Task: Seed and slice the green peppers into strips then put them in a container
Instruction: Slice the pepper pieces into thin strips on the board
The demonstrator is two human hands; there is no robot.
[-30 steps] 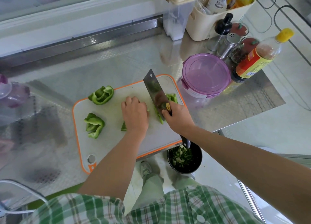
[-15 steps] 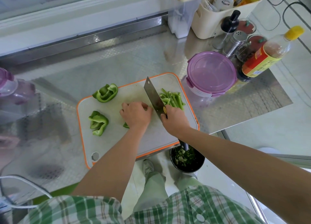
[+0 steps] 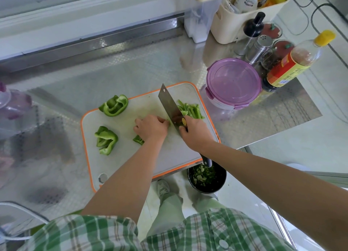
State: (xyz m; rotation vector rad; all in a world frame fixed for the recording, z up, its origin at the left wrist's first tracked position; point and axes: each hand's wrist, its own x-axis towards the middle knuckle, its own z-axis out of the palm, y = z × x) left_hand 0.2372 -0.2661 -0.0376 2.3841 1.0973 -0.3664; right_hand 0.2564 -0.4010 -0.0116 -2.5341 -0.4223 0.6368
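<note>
Head: purple-lidded container point(image 3: 233, 83) closed; black bowl point(image 3: 223, 182) holds green scraps point(image 3: 202, 176).

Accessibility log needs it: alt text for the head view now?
A person slices a green pepper piece on an orange-rimmed cutting board, right hand gripping a cleaver, left hand holding the piece down. Cut strips lie right of the blade; two larger pepper pieces wait at the board's left, and a purple-lidded container stands nearby.

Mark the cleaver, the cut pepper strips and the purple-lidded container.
cleaver point(image 3: 169, 104): head view, on the flat of the blade.
cut pepper strips point(image 3: 192, 110): head view, middle of the pile, to the right of the blade.
purple-lidded container point(image 3: 233, 83): head view, centre of the lid.
</note>
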